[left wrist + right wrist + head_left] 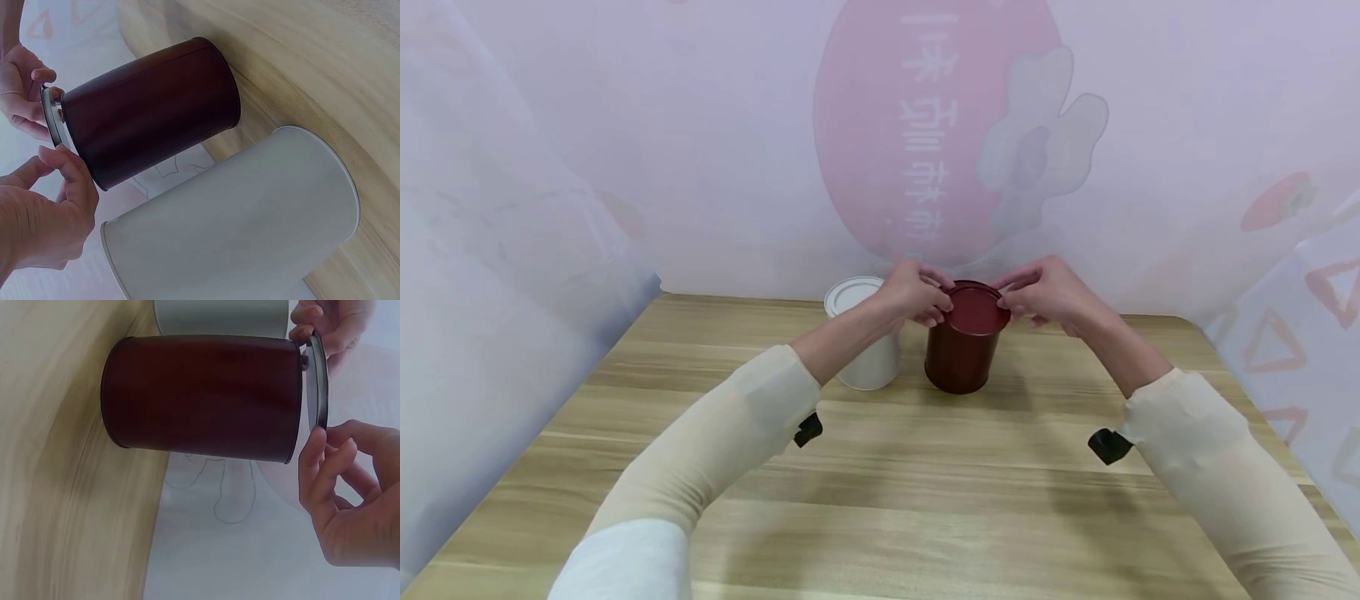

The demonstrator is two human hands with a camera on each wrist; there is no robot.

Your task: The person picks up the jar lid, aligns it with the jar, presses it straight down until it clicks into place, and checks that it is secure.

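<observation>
A dark red round tin [962, 354] stands upright at the far middle of the wooden table [880, 500]. Its red lid [976, 308] sits on top; the right wrist view shows the lid [317, 378] raised slightly off the tin [200, 394], with a small gap. My left hand [942, 302] pinches the lid's left rim. My right hand [1006, 298] pinches its right rim. In the left wrist view my left fingertips [69, 162] touch the lid's edge [53, 119] beside the tin [150, 112].
A white tin [867, 354] with its lid on stands just left of the red one, close to it [237, 219]. Pale printed cloth walls close in the table at the back [880, 125] and on both sides.
</observation>
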